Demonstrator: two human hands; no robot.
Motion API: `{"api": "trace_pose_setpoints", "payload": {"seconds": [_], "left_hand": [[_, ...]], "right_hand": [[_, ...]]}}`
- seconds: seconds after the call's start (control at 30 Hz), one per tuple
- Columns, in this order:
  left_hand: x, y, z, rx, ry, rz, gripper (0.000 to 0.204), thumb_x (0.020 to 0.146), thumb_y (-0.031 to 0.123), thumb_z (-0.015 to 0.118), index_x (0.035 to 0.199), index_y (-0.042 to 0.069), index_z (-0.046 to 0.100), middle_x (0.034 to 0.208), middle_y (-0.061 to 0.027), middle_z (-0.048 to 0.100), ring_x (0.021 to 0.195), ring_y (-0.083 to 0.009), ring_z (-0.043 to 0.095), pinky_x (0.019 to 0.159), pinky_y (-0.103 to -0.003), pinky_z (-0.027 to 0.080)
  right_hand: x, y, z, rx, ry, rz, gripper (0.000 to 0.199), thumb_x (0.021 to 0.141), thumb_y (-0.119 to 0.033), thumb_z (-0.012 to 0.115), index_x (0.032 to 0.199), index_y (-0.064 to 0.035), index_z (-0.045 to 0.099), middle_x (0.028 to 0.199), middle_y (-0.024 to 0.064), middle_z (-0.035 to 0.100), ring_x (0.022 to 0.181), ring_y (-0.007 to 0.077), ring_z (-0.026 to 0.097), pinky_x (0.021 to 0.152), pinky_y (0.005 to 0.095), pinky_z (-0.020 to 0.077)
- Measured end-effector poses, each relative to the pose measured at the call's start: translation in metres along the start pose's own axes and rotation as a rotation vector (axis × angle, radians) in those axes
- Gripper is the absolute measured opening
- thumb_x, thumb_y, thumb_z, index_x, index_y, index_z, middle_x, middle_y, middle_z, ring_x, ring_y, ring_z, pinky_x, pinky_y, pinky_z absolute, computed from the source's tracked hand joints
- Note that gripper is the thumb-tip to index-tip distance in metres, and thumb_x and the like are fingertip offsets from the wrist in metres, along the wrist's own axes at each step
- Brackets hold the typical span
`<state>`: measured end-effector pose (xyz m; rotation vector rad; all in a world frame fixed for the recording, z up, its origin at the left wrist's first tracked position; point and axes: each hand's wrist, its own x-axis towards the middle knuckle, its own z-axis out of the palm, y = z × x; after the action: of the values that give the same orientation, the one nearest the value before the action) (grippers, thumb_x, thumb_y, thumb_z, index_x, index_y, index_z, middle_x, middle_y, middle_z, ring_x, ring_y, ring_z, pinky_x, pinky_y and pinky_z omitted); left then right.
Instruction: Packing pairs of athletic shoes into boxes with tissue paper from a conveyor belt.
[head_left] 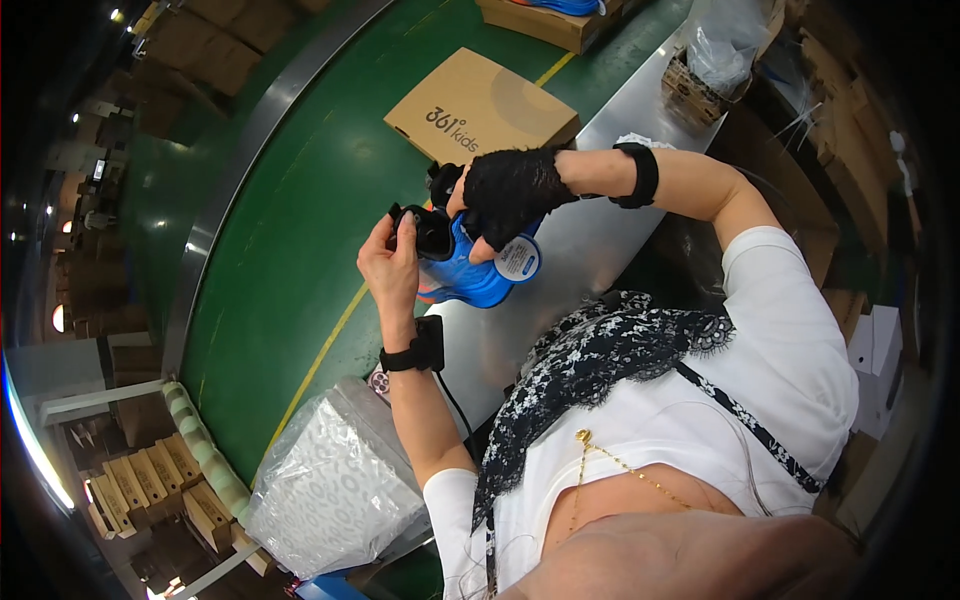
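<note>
A blue sneaker (468,282) with a black collar and touches of orange is between my hands, above the metal edge of the table. My bare left hand (385,262) pinches the black collar at the shoe's left end. In a black lace fingerless glove, my right hand (508,200) grips the shoe from the far right side. A round white tag (518,258) shows on the blue upper below the right fingers. Behind the shoe is another black padded piece (443,184), partly covered by the right hand; I cannot tell whether it belongs to a second shoe.
A closed brown shoebox (480,100) lies just beyond my hands on the green belt (290,260). Another box (540,25) with blue shoes stands farther off. Patterned sheets in clear plastic (335,480) lie at lower left. A carton with plastic bags (700,90) stands at upper right.
</note>
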<state>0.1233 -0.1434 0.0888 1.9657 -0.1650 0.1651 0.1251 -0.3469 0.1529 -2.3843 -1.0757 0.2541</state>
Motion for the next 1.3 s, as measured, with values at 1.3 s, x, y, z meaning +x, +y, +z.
{"api": "trace_pose_setpoints", "payload": {"seconds": [1.3], "left_hand": [[-0.021,-0.097,0.056,0.654,-0.41,-0.114,0.042,0.083,0.044,0.041,0.095,0.01,0.062,0.093,-0.0125,0.06,0.122,-0.0386,0.019,0.095,-0.057,0.016]], "right_hand": [[-0.051,0.217,0.088,0.303,1.712,0.495,0.031,0.077,-0.008,0.052,0.106,-0.0022,0.044,0.084,0.0087,0.049,0.071,0.0167,0.049,0.069,0.0283,0.0418]]}}
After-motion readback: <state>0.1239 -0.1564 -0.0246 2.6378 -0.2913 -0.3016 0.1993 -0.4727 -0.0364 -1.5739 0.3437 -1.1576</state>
